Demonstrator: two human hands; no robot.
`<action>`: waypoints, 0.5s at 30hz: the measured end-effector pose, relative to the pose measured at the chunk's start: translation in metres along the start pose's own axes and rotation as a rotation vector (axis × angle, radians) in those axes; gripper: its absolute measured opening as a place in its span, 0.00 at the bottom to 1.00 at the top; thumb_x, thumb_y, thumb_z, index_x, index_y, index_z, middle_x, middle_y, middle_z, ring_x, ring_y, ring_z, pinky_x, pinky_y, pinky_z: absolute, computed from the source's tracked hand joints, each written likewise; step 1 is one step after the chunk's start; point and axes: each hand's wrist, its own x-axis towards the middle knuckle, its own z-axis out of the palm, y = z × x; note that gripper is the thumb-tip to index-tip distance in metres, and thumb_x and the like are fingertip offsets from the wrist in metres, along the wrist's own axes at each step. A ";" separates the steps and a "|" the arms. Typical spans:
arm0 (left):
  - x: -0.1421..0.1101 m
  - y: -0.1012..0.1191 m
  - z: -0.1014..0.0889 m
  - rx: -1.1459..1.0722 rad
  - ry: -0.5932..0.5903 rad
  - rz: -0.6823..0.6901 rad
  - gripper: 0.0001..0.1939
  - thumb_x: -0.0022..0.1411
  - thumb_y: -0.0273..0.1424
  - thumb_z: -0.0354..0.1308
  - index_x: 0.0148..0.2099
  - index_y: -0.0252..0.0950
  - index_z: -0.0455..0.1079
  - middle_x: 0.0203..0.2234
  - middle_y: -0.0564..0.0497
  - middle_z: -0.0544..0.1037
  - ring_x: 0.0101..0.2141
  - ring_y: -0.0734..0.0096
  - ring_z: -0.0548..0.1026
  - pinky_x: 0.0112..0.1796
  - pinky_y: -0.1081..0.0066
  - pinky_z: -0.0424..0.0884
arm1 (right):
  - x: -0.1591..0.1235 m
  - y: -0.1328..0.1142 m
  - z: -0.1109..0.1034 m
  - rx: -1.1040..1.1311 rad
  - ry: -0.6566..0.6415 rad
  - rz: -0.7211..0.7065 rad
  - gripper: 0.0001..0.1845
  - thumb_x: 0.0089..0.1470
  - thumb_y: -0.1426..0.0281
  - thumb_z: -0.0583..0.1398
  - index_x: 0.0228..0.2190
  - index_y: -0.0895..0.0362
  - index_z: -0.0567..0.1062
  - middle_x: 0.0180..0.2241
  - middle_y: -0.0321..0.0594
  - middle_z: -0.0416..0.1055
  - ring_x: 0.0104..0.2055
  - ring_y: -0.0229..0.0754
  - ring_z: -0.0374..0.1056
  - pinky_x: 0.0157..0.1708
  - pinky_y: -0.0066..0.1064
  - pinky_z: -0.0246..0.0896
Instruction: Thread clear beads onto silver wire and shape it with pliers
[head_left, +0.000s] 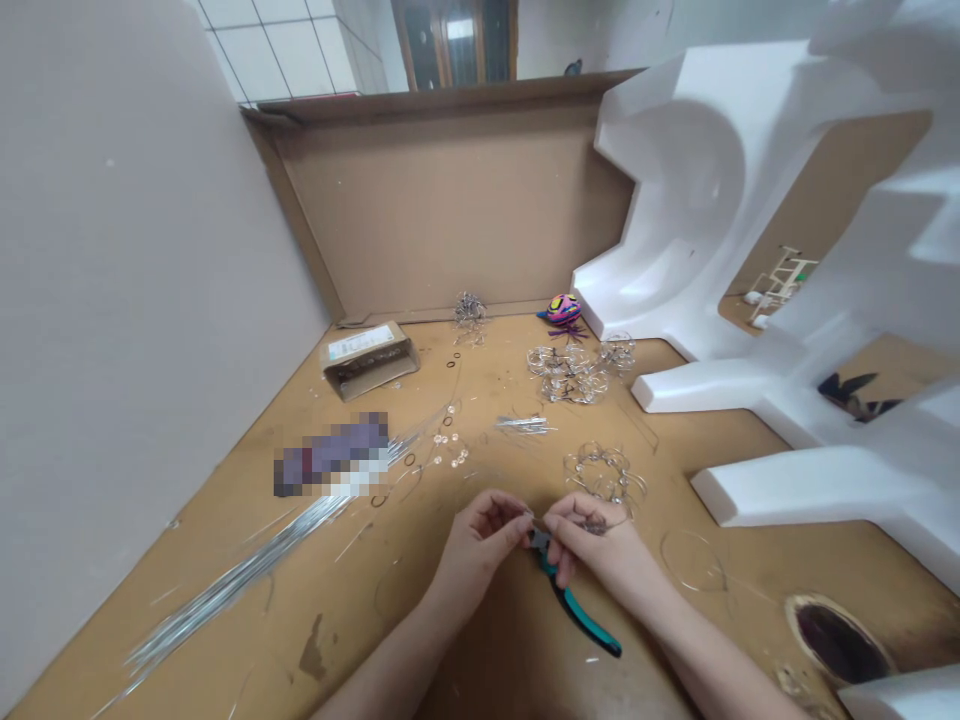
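Note:
My left hand (478, 540) and my right hand (592, 535) meet low in the middle of a tan work surface (480, 660). Pliers with teal handles (574, 603) sit in my right hand's fingers, their dark jaws between both hands. My left fingertips pinch something thin at the jaws, probably a wire; its exact shape is hidden. Just beyond my right hand rests a tangled wire ring cluster (604, 475). A long bundle of silver wires (232, 565) runs across the surface to the left.
Several other wire clusters (568, 373) and small beads (450, 450) lie ahead. There are a small cardboard box (367, 360), a pixelated object (331, 455), and a colourful toy (564, 310). White foam packing (712, 220) stands right; a dark hole (838, 642) is lower right.

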 end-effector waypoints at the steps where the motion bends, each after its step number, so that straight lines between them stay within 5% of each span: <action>1: -0.002 0.000 0.001 0.010 -0.019 0.000 0.07 0.48 0.31 0.63 0.30 0.33 0.70 0.23 0.53 0.72 0.24 0.76 0.69 0.29 0.75 0.66 | 0.000 0.000 0.000 0.036 -0.025 0.005 0.16 0.44 0.58 0.59 0.23 0.59 0.66 0.15 0.35 0.69 0.13 0.35 0.65 0.15 0.24 0.57; 9: -0.007 0.003 0.001 0.015 -0.018 0.024 0.07 0.51 0.33 0.60 0.32 0.34 0.71 0.22 0.53 0.74 0.23 0.74 0.70 0.29 0.73 0.65 | 0.003 0.009 0.001 0.362 -0.202 0.105 0.18 0.51 0.56 0.54 0.27 0.59 0.64 0.17 0.39 0.72 0.12 0.34 0.65 0.13 0.20 0.53; 15: -0.007 0.001 -0.001 0.063 -0.031 0.006 0.07 0.51 0.33 0.60 0.31 0.34 0.71 0.22 0.53 0.74 0.25 0.74 0.70 0.30 0.74 0.65 | 0.002 0.006 -0.002 0.450 -0.271 0.133 0.21 0.52 0.54 0.53 0.30 0.61 0.68 0.21 0.43 0.73 0.17 0.38 0.69 0.18 0.25 0.60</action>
